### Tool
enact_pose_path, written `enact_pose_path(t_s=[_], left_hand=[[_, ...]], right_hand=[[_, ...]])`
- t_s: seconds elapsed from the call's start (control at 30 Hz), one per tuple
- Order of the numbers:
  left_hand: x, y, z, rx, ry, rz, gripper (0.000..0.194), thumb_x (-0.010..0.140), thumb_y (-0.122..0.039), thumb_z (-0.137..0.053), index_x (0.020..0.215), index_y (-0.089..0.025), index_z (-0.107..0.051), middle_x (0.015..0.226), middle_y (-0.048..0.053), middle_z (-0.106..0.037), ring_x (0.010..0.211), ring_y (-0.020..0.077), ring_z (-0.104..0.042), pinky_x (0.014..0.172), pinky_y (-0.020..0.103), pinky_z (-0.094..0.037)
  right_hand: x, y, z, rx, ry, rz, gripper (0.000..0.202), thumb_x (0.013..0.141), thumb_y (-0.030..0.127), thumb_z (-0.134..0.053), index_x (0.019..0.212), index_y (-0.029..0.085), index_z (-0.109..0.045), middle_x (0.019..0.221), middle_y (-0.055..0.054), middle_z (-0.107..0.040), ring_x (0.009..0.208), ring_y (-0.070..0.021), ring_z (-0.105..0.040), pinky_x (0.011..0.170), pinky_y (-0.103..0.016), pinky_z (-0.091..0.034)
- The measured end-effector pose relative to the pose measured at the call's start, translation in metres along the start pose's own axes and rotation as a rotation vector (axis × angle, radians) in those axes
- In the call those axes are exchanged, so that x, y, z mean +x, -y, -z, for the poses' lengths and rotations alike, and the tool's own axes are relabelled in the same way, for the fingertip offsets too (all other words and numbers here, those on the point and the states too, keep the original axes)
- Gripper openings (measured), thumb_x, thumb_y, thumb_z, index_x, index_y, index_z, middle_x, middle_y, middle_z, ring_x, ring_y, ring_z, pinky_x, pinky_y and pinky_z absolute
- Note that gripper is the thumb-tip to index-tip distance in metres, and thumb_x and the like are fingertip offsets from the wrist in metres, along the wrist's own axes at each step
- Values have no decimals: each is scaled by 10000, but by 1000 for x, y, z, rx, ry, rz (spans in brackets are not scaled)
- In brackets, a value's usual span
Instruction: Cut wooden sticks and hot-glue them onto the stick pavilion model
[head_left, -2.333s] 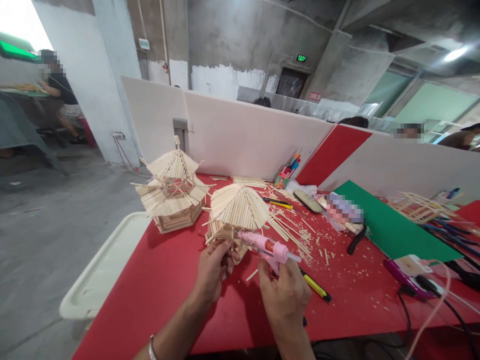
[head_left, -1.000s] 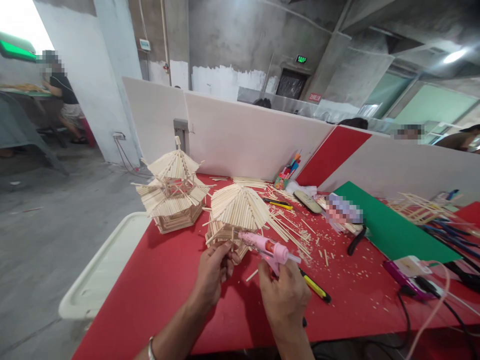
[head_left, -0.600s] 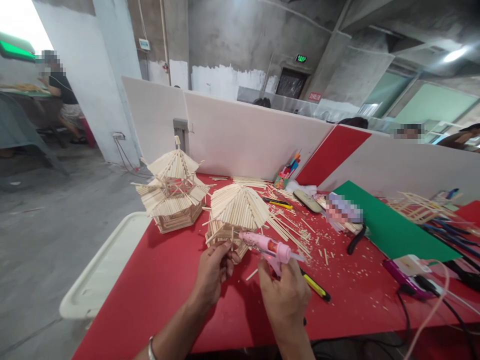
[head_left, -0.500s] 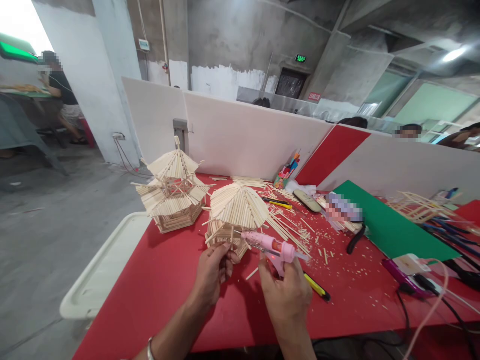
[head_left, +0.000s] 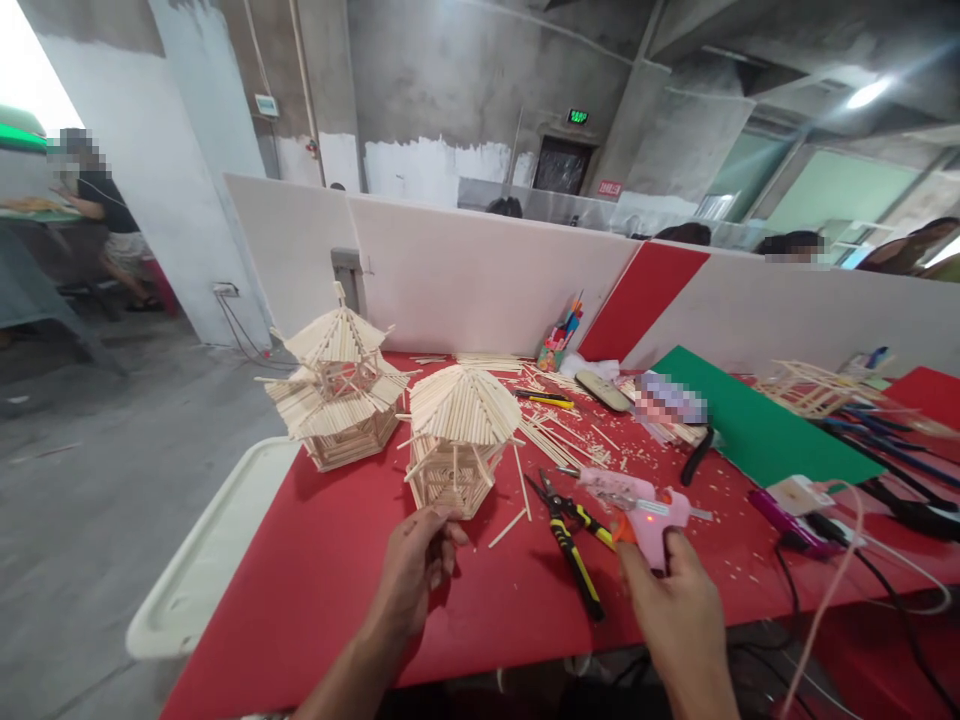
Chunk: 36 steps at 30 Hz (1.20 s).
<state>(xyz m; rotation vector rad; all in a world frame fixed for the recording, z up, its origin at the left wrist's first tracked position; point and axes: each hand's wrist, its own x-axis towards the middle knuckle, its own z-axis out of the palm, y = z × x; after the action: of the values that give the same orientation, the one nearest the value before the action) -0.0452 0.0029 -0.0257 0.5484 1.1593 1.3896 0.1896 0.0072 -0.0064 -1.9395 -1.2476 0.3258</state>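
A small pavilion model (head_left: 465,410) of pale wooden sticks stands on the red table, its roof layered with sticks. My left hand (head_left: 424,555) is closed at the front edge of its base, with thumb and fingers curled there; part of the grip is hidden. In my right hand (head_left: 671,590) is a pink hot glue gun (head_left: 634,500), held to the right of the model, its nozzle pointing left and clear of it. Pliers (head_left: 574,560) with black and yellow handles lie spread beneath the gun. Two loose sticks (head_left: 508,527) lie beside the model.
A two-tiered stick pavilion (head_left: 341,395) stands at the left. Behind are a utility knife (head_left: 546,399), scattered sticks (head_left: 551,440) and a pen cup (head_left: 553,350). A green board (head_left: 780,430) and a power strip (head_left: 787,520) with cables lie right. A white partition (head_left: 480,270) borders the table.
My right hand has drawn the glue gun away from the model to the right, uncovering the pliers. My left hand has dropped from a front post to the base. The view has shifted slightly.
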Motion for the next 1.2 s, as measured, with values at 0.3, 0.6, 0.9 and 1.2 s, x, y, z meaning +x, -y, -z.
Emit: enact_pose_path(t_s=[0.3,0.6,0.9,1.2], left_hand=[[-5,9,-3,30,36,-35,282,653,-404,-696,717,-133,-652,556,16,-618,342,42,-380,324,160,-199],[-11,6,-3,31,-26,-67,260,626,-369,-705,681,-132,-613,535,6,-607,331,38,-370,319,162,-191],[-13,12,-10,84,-42,-45,241,599,-336,-704,691,-134,-610,528,6,-617,342,47,-408,321,154,-198],[-14,12,-12,116,-50,-42,246,591,-350,-705,690,-141,-623,523,-2,-613,337,43,-389,320,154,-190]], right_hand=[[45,-70,9,-512,277,-140,549,832,492,-303,1209,145,-499,1017,-192,-667,884,-312,-646,664,-362,-463],[71,-91,11,-568,392,-212,552,861,529,-284,1151,157,-572,1106,-210,-637,995,-317,-629,779,-410,-467],[68,-96,8,-615,331,-227,638,882,517,-187,1275,110,-481,1179,-242,-570,1051,-366,-585,796,-469,-469],[63,-94,7,-628,301,-223,589,893,475,-167,1284,141,-454,1160,-212,-573,1039,-341,-591,768,-451,-482]])
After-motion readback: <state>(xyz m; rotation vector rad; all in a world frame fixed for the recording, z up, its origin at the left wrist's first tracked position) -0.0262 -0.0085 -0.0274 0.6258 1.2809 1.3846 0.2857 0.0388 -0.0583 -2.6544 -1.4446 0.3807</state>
